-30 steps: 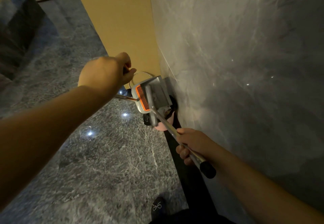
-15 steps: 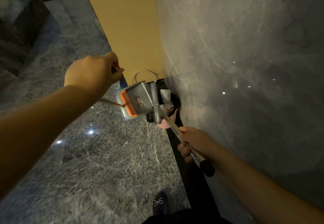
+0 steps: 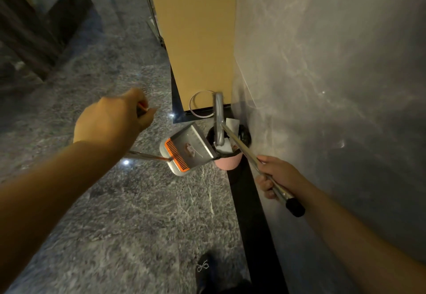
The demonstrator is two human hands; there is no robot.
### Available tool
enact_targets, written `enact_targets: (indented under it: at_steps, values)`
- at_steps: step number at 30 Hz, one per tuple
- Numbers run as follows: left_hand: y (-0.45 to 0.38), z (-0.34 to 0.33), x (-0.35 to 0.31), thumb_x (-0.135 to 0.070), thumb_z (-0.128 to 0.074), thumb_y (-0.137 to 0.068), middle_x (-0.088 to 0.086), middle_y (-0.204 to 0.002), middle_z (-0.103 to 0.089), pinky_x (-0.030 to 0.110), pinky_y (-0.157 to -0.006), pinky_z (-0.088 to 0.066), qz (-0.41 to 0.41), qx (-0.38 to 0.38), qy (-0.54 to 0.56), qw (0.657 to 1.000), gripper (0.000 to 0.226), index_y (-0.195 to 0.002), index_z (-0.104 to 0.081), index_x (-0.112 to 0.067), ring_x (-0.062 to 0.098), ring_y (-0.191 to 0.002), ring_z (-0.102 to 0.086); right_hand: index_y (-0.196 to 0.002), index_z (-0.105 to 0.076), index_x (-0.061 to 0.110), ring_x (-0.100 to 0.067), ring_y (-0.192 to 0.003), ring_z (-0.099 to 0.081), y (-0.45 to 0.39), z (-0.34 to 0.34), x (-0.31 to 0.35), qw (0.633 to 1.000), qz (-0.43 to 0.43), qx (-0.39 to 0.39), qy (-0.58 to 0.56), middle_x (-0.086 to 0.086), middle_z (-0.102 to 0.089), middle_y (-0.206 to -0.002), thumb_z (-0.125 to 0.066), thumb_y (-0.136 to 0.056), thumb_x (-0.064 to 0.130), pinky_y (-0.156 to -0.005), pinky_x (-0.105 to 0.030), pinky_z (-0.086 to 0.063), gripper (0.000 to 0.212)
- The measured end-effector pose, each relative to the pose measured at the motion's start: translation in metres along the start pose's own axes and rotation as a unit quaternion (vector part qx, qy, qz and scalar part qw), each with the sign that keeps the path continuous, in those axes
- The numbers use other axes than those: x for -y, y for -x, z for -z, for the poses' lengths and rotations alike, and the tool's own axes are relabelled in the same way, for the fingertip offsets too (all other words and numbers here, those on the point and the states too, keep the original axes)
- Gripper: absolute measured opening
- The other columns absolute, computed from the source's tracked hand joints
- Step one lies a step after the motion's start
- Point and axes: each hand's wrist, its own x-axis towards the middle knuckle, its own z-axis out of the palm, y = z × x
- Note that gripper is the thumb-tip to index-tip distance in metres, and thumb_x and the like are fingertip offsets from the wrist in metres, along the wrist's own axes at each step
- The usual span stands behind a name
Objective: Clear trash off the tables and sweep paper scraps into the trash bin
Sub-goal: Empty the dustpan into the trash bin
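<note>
Down by the corner, my left hand (image 3: 110, 121) is curled round the top of the dustpan handle (image 3: 145, 155), fingers closed tight on it, so the grey dustpan (image 3: 191, 151) with its orange comb tips toward the pink trash bin (image 3: 228, 162). Its front lip sits right at the bin's rim, touching or very nearly. My right hand (image 3: 279, 176) wraps the metal broom handle (image 3: 244, 151) just above its black end cap, all fingers folded round it. At the far end of the handle the grey broom head (image 3: 219, 118) stands over the bin's mouth. White paper scraps (image 3: 224, 147) lie inside the bin against the black liner; one small bit seems to rest on the pan, though it is too blurred to be sure. The bin stands on the floor against the grey marble wall (image 3: 322, 86), beside a tan panel (image 3: 198, 40).
</note>
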Motion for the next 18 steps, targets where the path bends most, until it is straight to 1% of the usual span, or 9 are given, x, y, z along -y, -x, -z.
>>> enact_targets:
  at_steps: [4,7,10,12,15,16,18]
  values:
    - [-0.009,-0.003,0.013,-0.047,-0.056,-0.093,0.001,-0.074,-0.053,0.031,-0.057,-0.042,0.003,0.006,-0.001,1.000,0.031,-0.106,-0.060,-0.020,0.027,-0.065,-0.053,-0.119,-0.046,0.021,-0.006,-0.036,-0.039,-0.027,0.001,0.009,1.000,0.020,-0.015,0.000,-0.005,-0.040,-0.058,-0.036,-0.103,0.010,-0.035,-0.018,-0.031,0.023]
    - [-0.023,-0.003,0.020,-0.047,-0.056,-0.093,0.002,-0.075,-0.056,0.032,-0.058,-0.045,0.006,0.019,0.005,1.000,0.031,-0.106,-0.060,-0.020,0.028,-0.066,-0.055,-0.122,-0.045,0.016,-0.006,-0.035,-0.039,-0.047,0.003,0.017,0.999,0.034,-0.024,0.008,-0.006,-0.039,-0.060,-0.035,-0.103,0.009,-0.034,-0.018,-0.030,0.023]
    - [-0.043,-0.002,0.022,-0.047,-0.057,-0.093,0.005,-0.077,-0.061,0.035,-0.059,-0.049,-0.012,0.020,0.014,1.000,0.031,-0.104,-0.062,-0.020,0.029,-0.067,-0.058,-0.127,-0.042,0.009,-0.007,-0.035,-0.038,-0.070,0.006,0.027,0.998,0.042,-0.038,0.019,-0.006,-0.039,-0.059,-0.034,-0.102,0.007,-0.034,-0.018,-0.030,0.027]
    - [-0.058,-0.003,0.019,-0.047,-0.057,-0.093,0.004,-0.078,-0.062,0.031,-0.056,-0.043,-0.021,0.023,0.009,0.999,0.029,-0.103,-0.062,-0.021,0.027,-0.068,-0.057,-0.129,-0.040,0.008,-0.007,-0.035,-0.038,-0.087,0.009,0.034,0.998,0.045,-0.047,0.023,-0.006,-0.040,-0.057,-0.034,-0.102,0.005,-0.034,-0.018,-0.031,0.028]
    - [-0.077,-0.004,0.013,-0.047,-0.056,-0.094,0.000,-0.076,-0.058,0.025,-0.050,-0.031,-0.026,0.034,-0.008,0.999,0.027,-0.103,-0.062,-0.022,0.022,-0.065,-0.053,-0.126,-0.044,0.011,-0.008,-0.036,-0.039,-0.112,0.013,0.045,0.997,0.048,-0.053,0.024,-0.007,-0.040,-0.060,-0.035,-0.101,0.006,-0.034,-0.019,-0.031,0.027]
    - [-0.081,-0.005,0.011,-0.048,-0.057,-0.094,-0.002,-0.074,-0.056,0.024,-0.049,-0.029,-0.027,0.037,-0.010,0.999,0.027,-0.103,-0.062,-0.023,0.020,-0.064,-0.051,-0.124,-0.046,0.011,-0.008,-0.036,-0.039,-0.119,0.014,0.048,0.997,0.051,-0.053,0.024,-0.008,-0.040,-0.060,-0.035,-0.101,0.006,-0.034,-0.019,-0.032,0.025]
    - [-0.088,-0.008,0.010,-0.048,-0.058,-0.093,-0.004,-0.071,-0.052,0.022,-0.048,-0.029,-0.030,0.038,-0.010,0.999,0.026,-0.102,-0.062,-0.024,0.018,-0.061,-0.049,-0.119,-0.046,0.017,-0.009,-0.037,-0.040,-0.133,0.017,0.053,0.997,0.055,-0.056,0.022,-0.009,-0.041,-0.061,-0.036,-0.102,0.006,-0.035,-0.019,-0.032,0.023]
